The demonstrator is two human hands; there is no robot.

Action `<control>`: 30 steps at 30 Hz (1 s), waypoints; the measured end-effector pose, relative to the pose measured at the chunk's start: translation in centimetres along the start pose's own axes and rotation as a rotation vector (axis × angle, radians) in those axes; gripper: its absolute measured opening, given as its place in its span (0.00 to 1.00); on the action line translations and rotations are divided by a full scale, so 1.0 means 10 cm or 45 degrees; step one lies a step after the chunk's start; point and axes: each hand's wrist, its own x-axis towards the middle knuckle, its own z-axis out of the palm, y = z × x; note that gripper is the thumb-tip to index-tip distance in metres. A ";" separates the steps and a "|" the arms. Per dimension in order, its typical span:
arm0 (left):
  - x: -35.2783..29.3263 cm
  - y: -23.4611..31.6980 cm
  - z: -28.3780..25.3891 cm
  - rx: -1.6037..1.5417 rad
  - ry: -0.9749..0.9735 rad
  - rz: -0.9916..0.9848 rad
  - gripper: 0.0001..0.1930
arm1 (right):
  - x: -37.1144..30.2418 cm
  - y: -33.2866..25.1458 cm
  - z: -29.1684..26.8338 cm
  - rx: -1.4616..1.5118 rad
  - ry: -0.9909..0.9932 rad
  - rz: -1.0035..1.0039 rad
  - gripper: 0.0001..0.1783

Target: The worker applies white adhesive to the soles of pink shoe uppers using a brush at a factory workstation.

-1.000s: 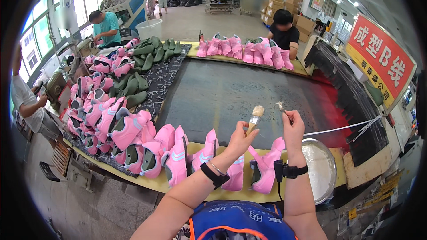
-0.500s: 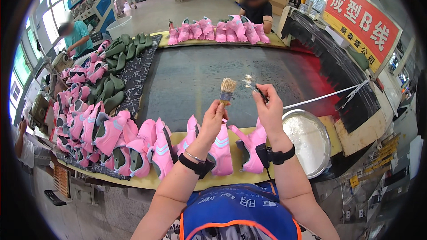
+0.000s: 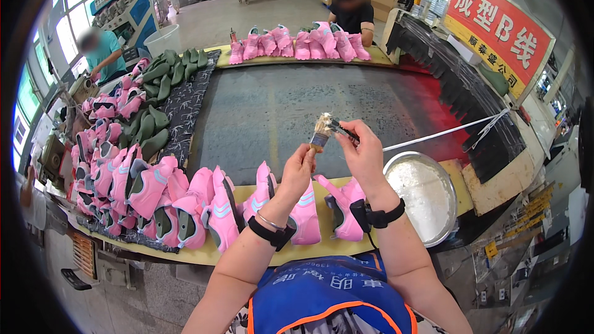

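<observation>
Round metal basin [image 3: 427, 193] sits at the right end of the yellow bench edge [image 3: 247, 253]; inside, only a pale whitish film shows. Left hand [image 3: 299, 170] is raised, fingers pinched closed on the handle of a small paintbrush [image 3: 320, 133], bristles up. Right hand [image 3: 364, 151] is closed around a thin dark tool [image 3: 342, 130] whose tip touches the bristles. Both hands hover over the dark conveyor belt [image 3: 278, 105], above a row of pink shoe uppers [image 3: 306, 204]. Versus 0.5 s ago: both grips are unchanged and the brush remains upright between the hands.
</observation>
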 end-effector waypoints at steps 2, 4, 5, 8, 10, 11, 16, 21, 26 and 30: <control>-0.01 0.00 0.01 0.000 -0.011 -0.051 0.13 | 0.01 -0.02 -0.01 -0.023 -0.003 -0.006 0.10; -0.01 -0.02 0.01 -0.005 -0.002 -0.022 0.13 | 0.04 -0.02 -0.01 -0.042 -0.016 0.005 0.10; -0.01 -0.04 0.01 -0.015 -0.025 -0.037 0.13 | 0.07 -0.01 -0.02 -0.051 0.007 0.020 0.09; -0.03 -0.09 -0.05 0.141 0.029 -0.033 0.13 | 0.23 0.10 -0.04 -0.088 0.048 0.040 0.09; -0.02 -0.14 -0.07 0.121 0.103 -0.013 0.13 | 0.38 0.28 -0.21 -0.233 0.073 0.070 0.10; -0.03 -0.17 -0.10 0.239 0.111 -0.065 0.14 | 0.46 0.40 -0.34 -0.345 0.084 0.075 0.11; -0.10 -0.28 -0.23 0.124 0.089 -0.173 0.13 | 0.67 0.99 -1.36 -0.937 0.127 0.175 0.14; -0.15 -0.38 -0.35 0.082 0.052 -0.170 0.12 | 0.43 1.45 -2.90 -1.250 0.214 0.614 0.17; -0.38 -0.42 -0.45 0.141 0.110 -0.205 0.12 | -0.33 1.87 -4.23 -1.625 0.297 0.758 0.11; -0.56 -0.42 -0.54 0.189 0.146 -0.232 0.12 | -1.03 2.01 -4.68 -1.825 0.207 0.535 0.14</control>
